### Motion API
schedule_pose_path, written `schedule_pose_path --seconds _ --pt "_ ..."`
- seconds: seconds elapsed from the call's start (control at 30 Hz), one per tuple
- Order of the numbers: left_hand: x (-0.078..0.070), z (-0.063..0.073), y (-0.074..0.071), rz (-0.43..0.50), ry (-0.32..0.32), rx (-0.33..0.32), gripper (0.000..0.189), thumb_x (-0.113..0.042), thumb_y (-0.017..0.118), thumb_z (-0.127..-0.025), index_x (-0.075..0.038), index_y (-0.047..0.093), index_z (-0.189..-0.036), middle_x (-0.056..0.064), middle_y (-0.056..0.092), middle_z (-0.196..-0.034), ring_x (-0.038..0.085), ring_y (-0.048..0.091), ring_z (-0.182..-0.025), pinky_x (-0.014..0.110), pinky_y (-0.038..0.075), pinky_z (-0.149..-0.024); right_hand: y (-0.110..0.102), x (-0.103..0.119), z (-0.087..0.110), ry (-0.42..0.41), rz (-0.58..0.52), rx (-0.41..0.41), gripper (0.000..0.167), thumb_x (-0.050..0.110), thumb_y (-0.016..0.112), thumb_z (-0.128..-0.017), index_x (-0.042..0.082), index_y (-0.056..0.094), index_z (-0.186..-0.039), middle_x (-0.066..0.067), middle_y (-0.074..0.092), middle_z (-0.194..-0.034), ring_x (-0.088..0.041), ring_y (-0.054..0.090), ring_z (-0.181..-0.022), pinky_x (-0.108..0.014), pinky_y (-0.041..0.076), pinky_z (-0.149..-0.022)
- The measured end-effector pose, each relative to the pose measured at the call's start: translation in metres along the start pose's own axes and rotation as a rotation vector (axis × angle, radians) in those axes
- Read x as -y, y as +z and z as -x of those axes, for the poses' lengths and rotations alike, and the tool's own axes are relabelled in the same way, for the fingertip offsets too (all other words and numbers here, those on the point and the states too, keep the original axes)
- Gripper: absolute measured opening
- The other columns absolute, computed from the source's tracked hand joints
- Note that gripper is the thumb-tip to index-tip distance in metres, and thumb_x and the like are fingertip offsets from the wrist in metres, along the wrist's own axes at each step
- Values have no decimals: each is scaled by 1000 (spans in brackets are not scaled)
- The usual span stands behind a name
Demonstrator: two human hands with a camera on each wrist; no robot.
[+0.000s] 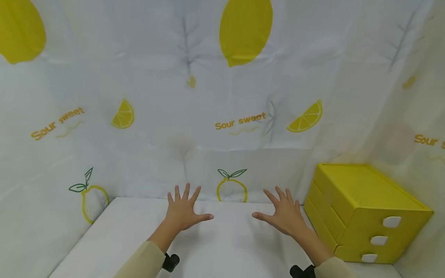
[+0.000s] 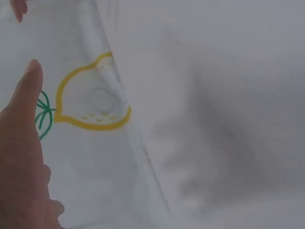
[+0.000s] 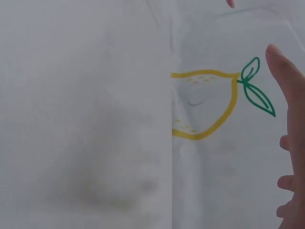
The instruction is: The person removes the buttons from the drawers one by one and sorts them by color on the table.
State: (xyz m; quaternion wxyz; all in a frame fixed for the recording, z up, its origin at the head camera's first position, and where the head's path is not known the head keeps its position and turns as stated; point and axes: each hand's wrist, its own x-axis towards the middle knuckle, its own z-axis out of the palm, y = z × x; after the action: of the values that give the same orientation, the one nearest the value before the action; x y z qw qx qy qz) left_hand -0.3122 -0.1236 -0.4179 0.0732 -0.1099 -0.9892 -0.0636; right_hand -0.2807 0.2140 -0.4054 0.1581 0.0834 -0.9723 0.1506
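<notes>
My left hand (image 1: 182,211) is held out above the white table (image 1: 229,247), its fingers spread and the thumb pointing inward. Across from it, my right hand (image 1: 286,213) is spread the same way, with a gap between the two thumbs. Neither hand holds anything, and shadows fall on the tabletop below both. Nearest to the right hand is a yellow drawer box (image 1: 386,227) with white handles. In the left wrist view the left thumb (image 2: 29,90) shows at the left side; in the right wrist view the right thumb (image 3: 286,71) shows at the right side.
A white sheet (image 1: 156,127) printed with lemons and "Sour sweet" lettering hangs behind the table and along its sides. The drawer box stands at the table's right, its drawers closed. A black strap with a small device (image 1: 170,262) sits on the left wrist, another (image 1: 302,271) on the right.
</notes>
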Motion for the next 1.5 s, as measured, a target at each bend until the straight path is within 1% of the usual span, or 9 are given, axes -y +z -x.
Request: schedule_pose_path --seconds 0.27,0.47,0.6,0.73,0.87,1.1,1.27,1.33,1.5 --pt "-29 8 6 85 117 -60 109 -88 51 -79 -23 25 -162 15 24 -168 48 20 -154 73 19 -119 -12 -8 26 -17 -121 -163 94 66 76 -78 12 48 -150 -24 38 -159 -54 27 -148 -82 25 -108" --pt "-59 8 11 221 156 -104 105 -83 53 -83 -21 25 -162 13 27 -167 45 26 -153 70 25 -119 -23 -18 42 -45 -196 -387 90 47 89 -69 8 55 -142 -23 47 -153 -50 38 -143 -75 39 -101" --pt "-80 6 19 302 188 -131 102 -81 53 -84 -20 25 -162 12 29 -167 41 29 -153 69 26 -119 -28 -32 51 -92 -203 -577 91 45 93 -63 7 59 -138 -23 54 -147 -47 46 -137 -39 43 -116" --pt "-102 5 27 402 201 -132 99 -80 54 -85 -21 27 -161 10 30 -167 36 30 -153 66 25 -121 -32 -48 59 -180 -167 -753 91 72 77 -72 4 64 -132 -25 59 -139 -39 50 -137 -2 21 -114" --pt "-123 4 33 466 215 -136 99 -79 54 -85 -20 29 -161 9 34 -165 36 32 -152 64 24 -123 -35 -63 68 -254 -130 -906 93 80 64 -78 -1 68 -124 -28 64 -130 -27 51 -140 -9 26 -119" --pt "-152 0 38 536 234 -129 96 -78 56 -86 -23 29 -160 8 35 -164 34 35 -151 62 26 -123 -45 -69 74 -289 -92 -1236 87 72 66 -83 -10 69 -112 -31 67 -122 -48 58 -124 -30 37 -121" --pt "-176 -3 42 623 265 -153 92 -72 60 -88 -23 30 -160 7 37 -163 32 38 -150 62 30 -120 -54 -83 82 -69 -225 -1331 102 79 70 -73 -10 64 -124 -31 63 -132 -48 54 -130 -35 37 -122" --pt "-187 -4 44 665 273 -159 91 -69 62 -88 -24 30 -160 7 38 -163 33 39 -150 62 32 -120 -55 -96 90 76 -277 -1294 111 84 70 -68 -5 60 -133 -28 59 -140 -46 50 -135 -31 34 -123" --pt "-215 -7 53 758 275 -131 88 -66 64 -89 -33 25 -161 4 36 -164 30 39 -149 58 35 -119 -55 -125 106 476 -400 -1132 91 64 84 -71 28 50 -148 -7 48 -155 -20 44 -143 -19 27 -120"
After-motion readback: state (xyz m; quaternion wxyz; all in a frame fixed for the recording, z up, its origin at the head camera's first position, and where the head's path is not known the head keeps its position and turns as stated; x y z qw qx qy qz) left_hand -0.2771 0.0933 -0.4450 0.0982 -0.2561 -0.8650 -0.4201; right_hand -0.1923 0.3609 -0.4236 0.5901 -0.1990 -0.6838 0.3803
